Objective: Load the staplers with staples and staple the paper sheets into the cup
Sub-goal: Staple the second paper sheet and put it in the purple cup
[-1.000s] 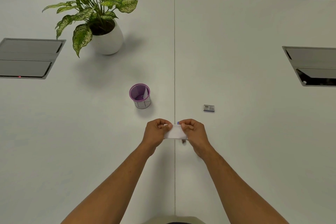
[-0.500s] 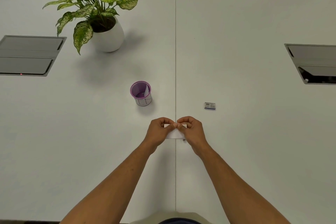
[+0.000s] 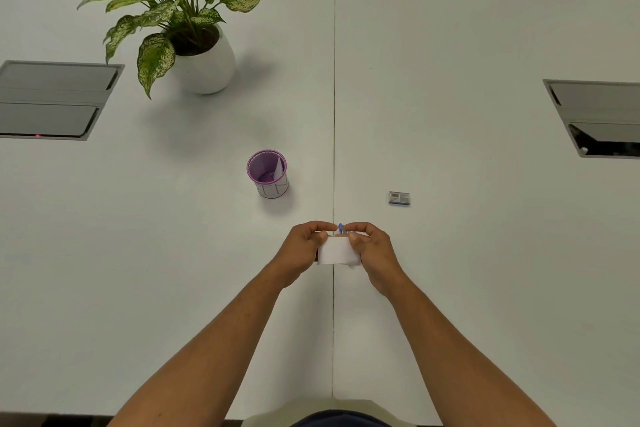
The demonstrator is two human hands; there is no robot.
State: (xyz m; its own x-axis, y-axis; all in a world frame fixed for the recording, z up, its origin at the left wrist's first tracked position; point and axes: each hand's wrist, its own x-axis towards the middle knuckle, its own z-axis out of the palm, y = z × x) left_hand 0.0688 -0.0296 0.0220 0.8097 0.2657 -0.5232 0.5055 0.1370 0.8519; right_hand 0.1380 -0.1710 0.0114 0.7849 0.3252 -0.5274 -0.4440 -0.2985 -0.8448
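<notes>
A small white paper sheet (image 3: 336,250) hangs between my two hands over the table's centre seam. My left hand (image 3: 302,248) pinches its left top edge. My right hand (image 3: 372,251) pinches its right top edge and also holds a small blue stapler (image 3: 340,228), of which only a blue tip shows above the paper. A purple-rimmed cup (image 3: 267,173) stands beyond my left hand, with a white paper piece leaning inside it. A small staple box (image 3: 399,198) lies to the right of the seam, beyond my right hand.
A potted plant in a white pot (image 3: 204,62) stands at the back left. Grey cable hatches are set into the white table (image 3: 467,270) at the left (image 3: 52,100) and right (image 3: 595,118). Dark chairs stand behind the far edge.
My hands have tilted the paper so its face now shows wider toward me, and the stapler's blue tip has come into sight above it. Cup and staple box have not moved.
</notes>
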